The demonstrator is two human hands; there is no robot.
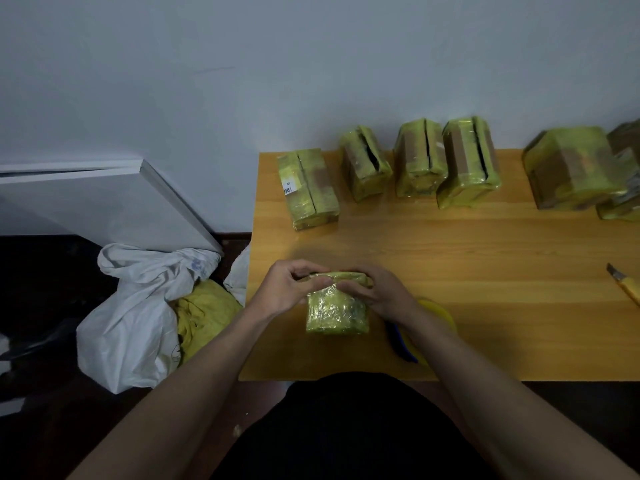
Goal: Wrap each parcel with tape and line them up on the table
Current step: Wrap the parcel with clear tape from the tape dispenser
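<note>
A small parcel (336,311) wrapped in yellow-green tape stands on the wooden table (485,271) near its front left corner. My left hand (287,289) grips its top left edge, thumb on top. My right hand (381,292) holds the top right edge with curled fingers. Several taped parcels stand in a row along the back of the table: one with a barcode label (308,188), then three upright ones (365,164) (419,157) (469,161), and larger ones at the right (571,168). A yellow tape roll (440,313) lies partly hidden behind my right forearm.
A yellow utility knife (623,282) lies at the table's right edge. A blue-handled tool (403,344) sits under my right forearm. On the floor to the left are a white plastic bag (131,323) with yellow material (204,313) and a white board (104,199) leaning on the wall.
</note>
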